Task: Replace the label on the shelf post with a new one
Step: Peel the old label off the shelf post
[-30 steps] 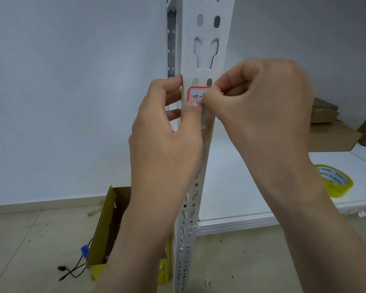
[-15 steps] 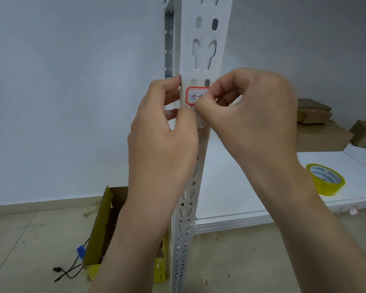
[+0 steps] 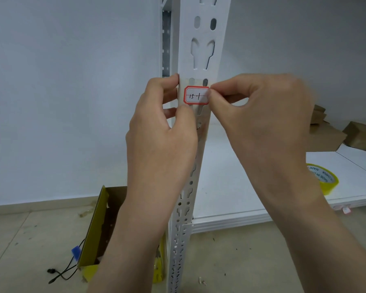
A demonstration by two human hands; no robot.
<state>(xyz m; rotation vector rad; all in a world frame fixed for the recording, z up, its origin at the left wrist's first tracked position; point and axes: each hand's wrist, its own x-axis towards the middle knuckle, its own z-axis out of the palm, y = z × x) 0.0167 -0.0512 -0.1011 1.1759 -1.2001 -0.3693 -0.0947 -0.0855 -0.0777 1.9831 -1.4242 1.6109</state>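
Observation:
A white slotted shelf post (image 3: pixel 205 28) rises through the middle of the view. A white label (image 3: pixel 196 95) with a red border and the handwriting "15-1" sits on its front face under a strip of clear tape. My left hand (image 3: pixel 161 136) wraps the post from the left, fingers on the post's left edge and thumb just below the label. My right hand (image 3: pixel 260 115) pinches thumb and forefinger at the label's right edge, on the tape there.
A white shelf board (image 3: pixel 251 199) runs to the right with a yellow tape roll (image 3: pixel 323 178) and brown cardboard boxes (image 3: pixel 330 136) on it. On the floor to the left stands an open yellow box (image 3: pixel 95 231) with a black cable (image 3: pixel 61 273) beside it.
My right thumb and finger have slid off the label toward its right edge, so the whole label now shows. My left thumb has dropped below it.

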